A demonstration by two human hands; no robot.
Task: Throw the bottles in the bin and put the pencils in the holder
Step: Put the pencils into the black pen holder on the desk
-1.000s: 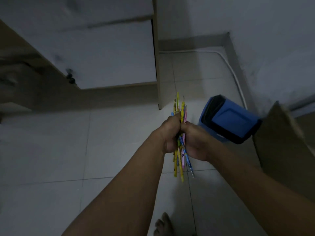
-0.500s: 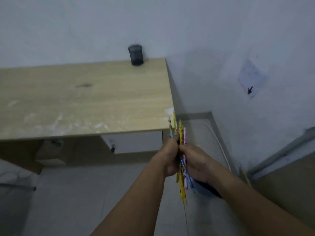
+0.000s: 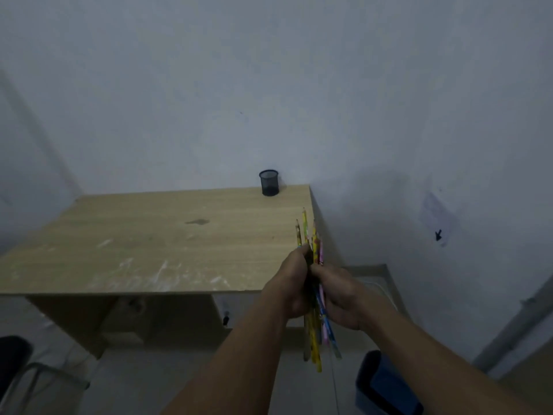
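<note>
Both hands clasp one bundle of several coloured pencils (image 3: 314,339), held upright in front of the desk's right front corner. My left hand (image 3: 294,283) grips it from the left and my right hand (image 3: 339,298) from the right. Pencil tips stick up above the fingers and the long ends hang below. A black mesh pencil holder (image 3: 269,183) stands at the far right corner of the wooden desk (image 3: 155,241), against the wall, well beyond the hands. A blue bin (image 3: 386,387) sits on the floor at the lower right. No bottles are in view.
The desk stands in a corner between the back wall and the right wall. Under it is a drawer unit with a dark knob (image 3: 226,319). A dark chair with a metal frame (image 3: 21,372) shows at the lower left.
The view has tilted up from the floor to the desk and wall. The holder now sits lower in the view. Both hands have kept their grip on the pencil bundle and risen toward the desk corner.
</note>
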